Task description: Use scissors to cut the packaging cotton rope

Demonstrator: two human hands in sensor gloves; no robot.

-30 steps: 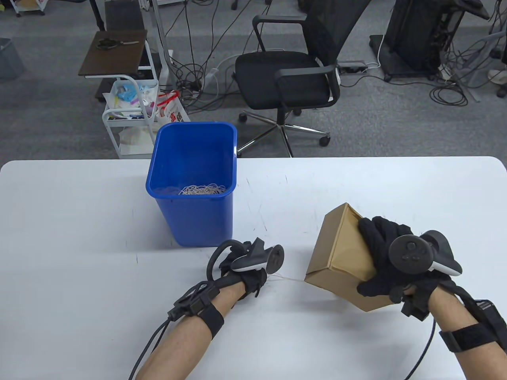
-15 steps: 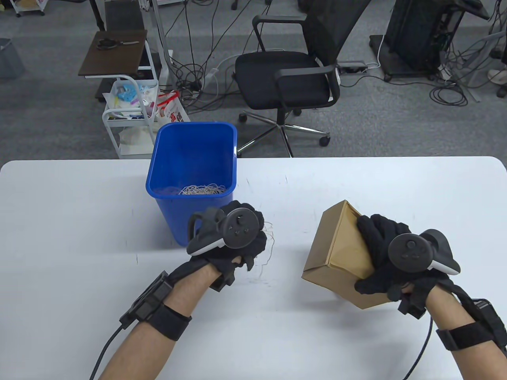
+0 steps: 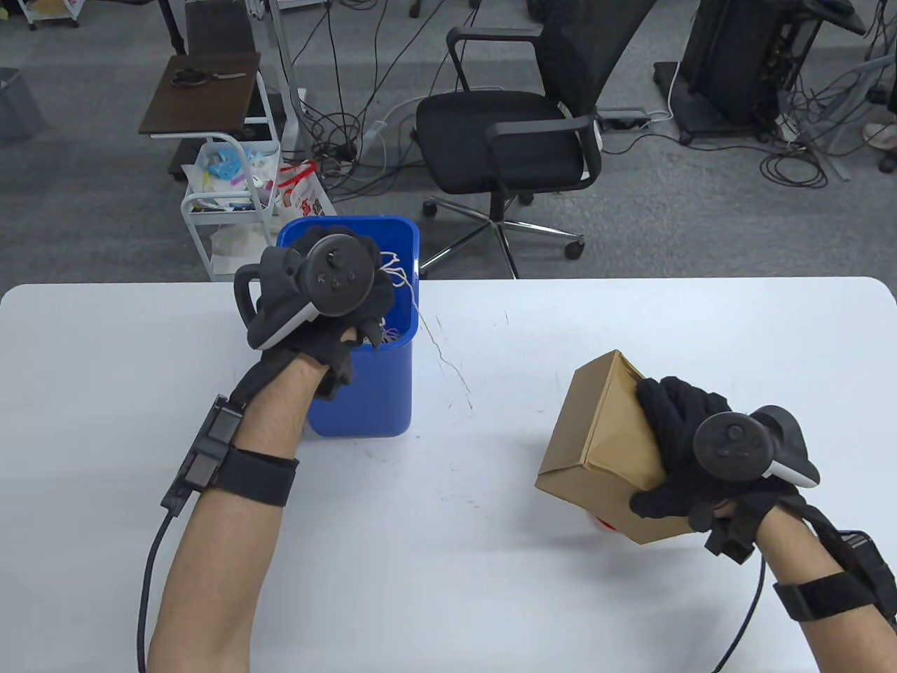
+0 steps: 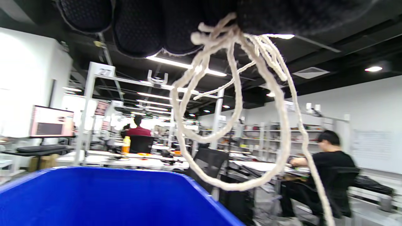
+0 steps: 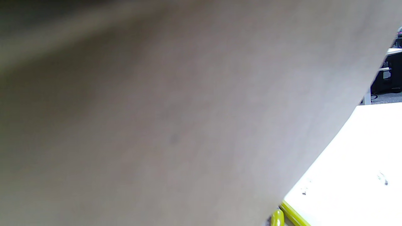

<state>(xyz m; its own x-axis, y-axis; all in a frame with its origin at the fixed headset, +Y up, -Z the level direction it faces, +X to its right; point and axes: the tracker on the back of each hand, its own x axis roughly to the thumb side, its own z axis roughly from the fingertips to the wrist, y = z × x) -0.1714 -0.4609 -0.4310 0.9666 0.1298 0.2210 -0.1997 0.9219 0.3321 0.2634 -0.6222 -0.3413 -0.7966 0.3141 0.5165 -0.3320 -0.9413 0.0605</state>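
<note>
Since half a second ago the left hand (image 3: 329, 301) has risen from the bench (image 3: 140, 364) in front of the blue bin (image 3: 371, 399) to above the bin's mouth, carrying the cotton rope (image 3: 403, 280) with it; the right hand (image 3: 690, 456) and cardboard box (image 3: 603, 449) have barely shifted.

Table view: the left hand is at about 10 o'clock from centre, its grip closed round a bunch of rope. White loops stick out at the hand's 3 o'clock side, and one loose strand trails down over the rim towards 5 o'clock, ending on the bench. The right hand at 4 o'clock holds the box, tilted on one edge. A bit of red shows under the box; I cannot tell what it is.

Left wrist view: the fingers (image 4: 138, 28) at the top edge pinch the gathered rope (image 4: 238, 103), whose loops hang straight down, long axis vertical, over the bin wall (image 4: 94, 201).

Right wrist view: cardboard (image 5: 157, 125) fills nearly everything; something yellow-green (image 5: 278, 216) peeks out at 6 o'clock.

Judging from this, cutting is finished and disposal is in hand. Next the left hand should let go over the bin, minding the trailing strand outside the rim.
</note>
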